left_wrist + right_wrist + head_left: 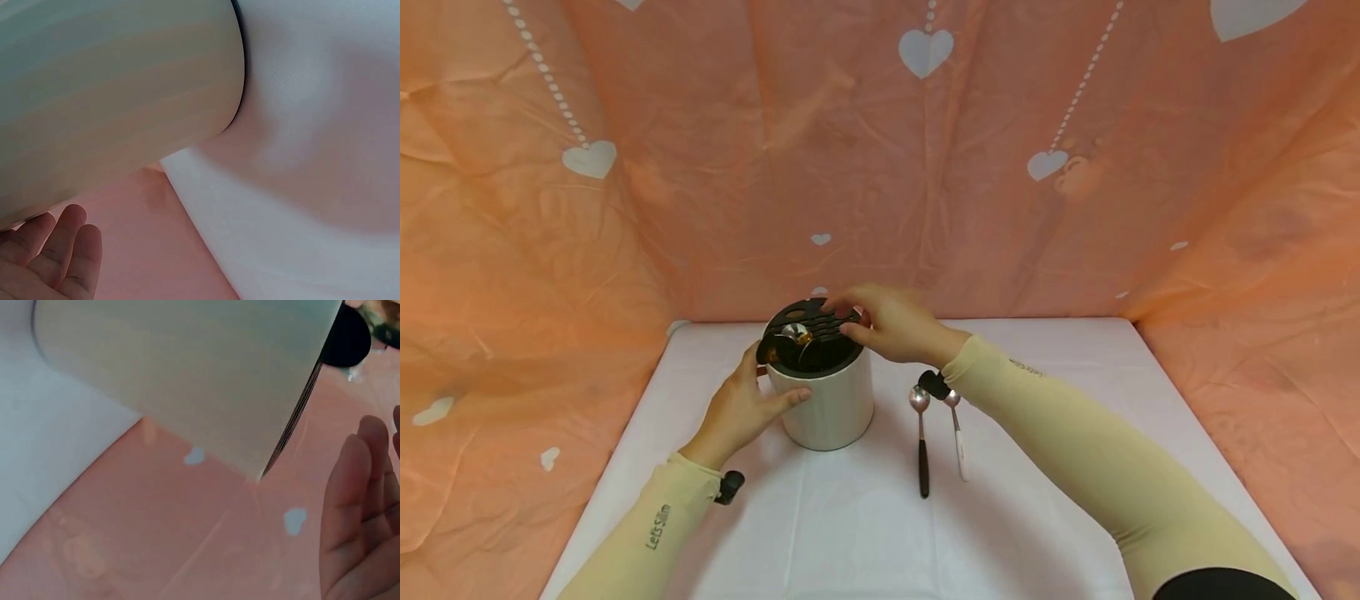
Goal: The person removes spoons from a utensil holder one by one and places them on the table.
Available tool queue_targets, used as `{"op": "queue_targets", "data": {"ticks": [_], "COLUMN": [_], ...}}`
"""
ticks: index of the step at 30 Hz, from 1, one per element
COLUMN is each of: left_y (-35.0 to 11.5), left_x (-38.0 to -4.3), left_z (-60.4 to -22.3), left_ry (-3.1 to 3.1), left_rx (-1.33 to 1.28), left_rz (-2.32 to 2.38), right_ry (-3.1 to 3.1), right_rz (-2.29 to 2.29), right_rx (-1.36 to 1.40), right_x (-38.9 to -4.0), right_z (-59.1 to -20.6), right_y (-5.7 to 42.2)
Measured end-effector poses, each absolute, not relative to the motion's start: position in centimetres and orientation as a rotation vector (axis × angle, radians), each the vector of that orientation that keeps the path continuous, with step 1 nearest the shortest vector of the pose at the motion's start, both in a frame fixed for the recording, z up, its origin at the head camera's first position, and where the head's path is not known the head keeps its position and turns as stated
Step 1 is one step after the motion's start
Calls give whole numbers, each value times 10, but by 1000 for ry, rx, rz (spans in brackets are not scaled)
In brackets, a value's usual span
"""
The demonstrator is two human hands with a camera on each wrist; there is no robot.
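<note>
A white cylindrical canister (831, 412) stands upright on the table. My left hand (737, 414) holds its left side, thumb across the front; in the left wrist view, that hand's fingers (84, 256) lie along the wall. A black slotted lid (805, 312) sits tilted in the canister's mouth, leaving a dark gap at the front. My right hand (898, 323) pinches its right edge. At the lid, shiny spoon bowls (794, 332) show, silver and gold-coloured; their handles are hidden. In the right wrist view, a gold-coloured bowl (382, 317) appears near the black lid part (347, 340).
A black-handled spoon (923, 454) and a white-handled spoon (960, 446) lie right of the canister, beneath my right wrist. White cloth covers the table (865, 533). An orange curtain (880, 167) with white hearts surrounds its back and sides.
</note>
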State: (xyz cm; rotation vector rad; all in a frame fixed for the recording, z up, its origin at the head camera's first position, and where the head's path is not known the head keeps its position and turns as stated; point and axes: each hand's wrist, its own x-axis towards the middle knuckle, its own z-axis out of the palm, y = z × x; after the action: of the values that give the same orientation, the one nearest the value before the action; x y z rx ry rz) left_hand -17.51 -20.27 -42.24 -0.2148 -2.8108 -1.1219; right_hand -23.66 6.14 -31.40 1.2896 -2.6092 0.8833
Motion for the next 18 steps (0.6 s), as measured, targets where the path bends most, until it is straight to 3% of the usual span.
{"op": "queue_targets", "data": {"ticks": [18], "left_y": [-203], "left_x": [-174], "left_z": [-422], "left_ry": [-2816], "left_rx": [-233], "left_rz": [-1123], "right_ry": [-2563], "right_rz": [728], "right_rx": [1479], "right_x": [-232], "right_z": [-332], "right_y": [30]}}
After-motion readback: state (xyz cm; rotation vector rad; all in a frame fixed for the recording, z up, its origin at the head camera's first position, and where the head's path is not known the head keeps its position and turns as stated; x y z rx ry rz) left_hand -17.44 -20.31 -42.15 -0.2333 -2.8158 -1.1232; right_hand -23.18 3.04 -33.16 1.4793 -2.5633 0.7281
